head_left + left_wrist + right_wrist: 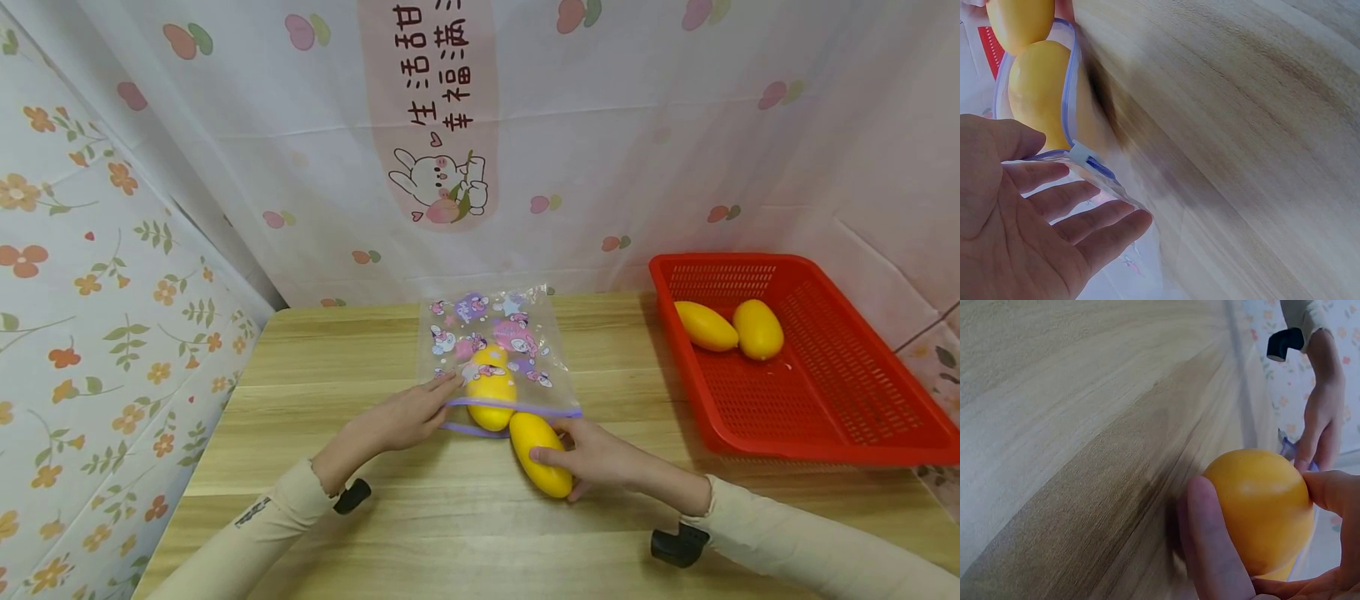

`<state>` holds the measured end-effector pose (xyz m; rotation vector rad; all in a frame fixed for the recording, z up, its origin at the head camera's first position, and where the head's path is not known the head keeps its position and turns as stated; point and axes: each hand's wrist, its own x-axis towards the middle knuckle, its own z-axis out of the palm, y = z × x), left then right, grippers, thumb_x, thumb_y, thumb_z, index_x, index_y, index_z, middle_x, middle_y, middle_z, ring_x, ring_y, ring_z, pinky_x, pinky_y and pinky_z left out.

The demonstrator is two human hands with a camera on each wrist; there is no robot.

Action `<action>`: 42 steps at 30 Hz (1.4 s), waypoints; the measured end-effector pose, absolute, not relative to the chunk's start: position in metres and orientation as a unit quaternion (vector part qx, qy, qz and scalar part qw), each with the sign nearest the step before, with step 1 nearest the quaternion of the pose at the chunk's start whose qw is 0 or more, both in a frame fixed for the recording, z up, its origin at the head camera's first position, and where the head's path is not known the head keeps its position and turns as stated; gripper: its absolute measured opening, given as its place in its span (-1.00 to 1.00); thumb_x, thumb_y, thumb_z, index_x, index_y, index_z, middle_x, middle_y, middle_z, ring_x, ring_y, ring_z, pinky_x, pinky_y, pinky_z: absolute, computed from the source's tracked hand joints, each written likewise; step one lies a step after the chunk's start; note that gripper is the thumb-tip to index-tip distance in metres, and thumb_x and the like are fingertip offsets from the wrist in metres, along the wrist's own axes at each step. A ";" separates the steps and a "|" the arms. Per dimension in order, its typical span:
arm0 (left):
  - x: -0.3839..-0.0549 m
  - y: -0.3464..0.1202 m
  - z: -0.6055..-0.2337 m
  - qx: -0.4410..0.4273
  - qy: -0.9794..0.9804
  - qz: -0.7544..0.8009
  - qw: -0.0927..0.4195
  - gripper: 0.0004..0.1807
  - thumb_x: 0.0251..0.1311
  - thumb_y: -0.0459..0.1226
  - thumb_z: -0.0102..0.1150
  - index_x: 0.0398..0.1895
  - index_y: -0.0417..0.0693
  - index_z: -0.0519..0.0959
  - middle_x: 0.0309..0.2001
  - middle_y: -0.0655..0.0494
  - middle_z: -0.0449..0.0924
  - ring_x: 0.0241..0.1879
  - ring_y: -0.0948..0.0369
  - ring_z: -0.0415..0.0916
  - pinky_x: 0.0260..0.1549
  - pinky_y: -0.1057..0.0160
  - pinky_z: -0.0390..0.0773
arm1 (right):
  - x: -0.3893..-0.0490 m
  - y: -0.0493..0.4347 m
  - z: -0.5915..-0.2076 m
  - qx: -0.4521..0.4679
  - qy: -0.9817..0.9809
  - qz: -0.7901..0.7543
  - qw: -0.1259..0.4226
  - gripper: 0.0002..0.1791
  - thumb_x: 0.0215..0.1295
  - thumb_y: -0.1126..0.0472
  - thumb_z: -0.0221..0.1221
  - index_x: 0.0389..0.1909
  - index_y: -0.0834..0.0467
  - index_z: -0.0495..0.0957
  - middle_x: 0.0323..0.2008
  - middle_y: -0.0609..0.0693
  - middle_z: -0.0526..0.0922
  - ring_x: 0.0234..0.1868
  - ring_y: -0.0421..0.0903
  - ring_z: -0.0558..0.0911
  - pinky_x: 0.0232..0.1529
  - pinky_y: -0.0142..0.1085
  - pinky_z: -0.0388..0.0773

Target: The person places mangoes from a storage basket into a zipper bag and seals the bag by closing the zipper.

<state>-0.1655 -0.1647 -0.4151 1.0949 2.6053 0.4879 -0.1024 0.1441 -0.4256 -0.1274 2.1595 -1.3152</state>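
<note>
A clear zip bag [442, 333] with purple edging and pink cartoon prints lies on the table, its mouth facing the person. The left hand [411, 414] pinches the left side of the mouth between thumb and fingers, as the left wrist view shows. Inside the bag are yellow mangoes, the nearest mango [491, 414] right at the mouth. The right hand [592, 454] grips another yellow mango [536, 450], thumb on one side and fingers on the other. That mango's far end meets the bag's mouth, close beside the nearest one inside.
A red plastic basket [693, 400] stands to the right, with two more yellow mangoes [757, 329] in its far left part. The wooden table [337, 358] ends at a printed curtain [600, 167] behind, and a floral curtain [112, 292] hangs at the left.
</note>
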 end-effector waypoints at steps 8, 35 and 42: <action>-0.165 -0.164 -0.414 0.375 0.901 0.167 0.142 -0.41 0.55 -0.33 -0.08 0.55 -0.32 0.14 0.52 -0.28 0.08 0.50 -0.10 0.05 0.39 -0.09 0.18 | -0.102 0.142 -0.426 -0.056 0.828 -0.479 0.285 -0.33 0.32 -0.06 0.35 0.21 0.35 0.44 -0.25 0.15 0.49 -0.50 0.03 0.65 -0.56 -0.09 0.70; -0.166 -0.163 -0.415 0.373 0.901 0.164 0.150 -0.41 0.56 -0.32 -0.09 0.56 -0.31 0.12 0.52 -0.28 0.09 0.50 -0.11 0.06 0.39 -0.09 0.17 | -0.100 0.139 -0.423 -0.039 0.857 -0.432 0.279 -0.32 0.16 0.10 0.49 0.14 0.38 0.43 -0.25 0.10 0.53 -0.44 -0.04 0.62 -0.50 -0.19 0.70; -0.166 -0.164 -0.415 0.376 0.900 0.164 0.147 -0.41 0.56 -0.32 -0.09 0.56 -0.33 0.12 0.52 -0.26 0.10 0.50 -0.09 0.07 0.39 -0.09 0.17 | -0.097 0.140 -0.425 -0.023 0.842 -0.468 0.267 -0.46 0.23 0.07 0.44 -0.01 0.38 0.48 -0.34 0.12 0.51 -0.52 -0.02 0.64 -0.48 -0.17 0.70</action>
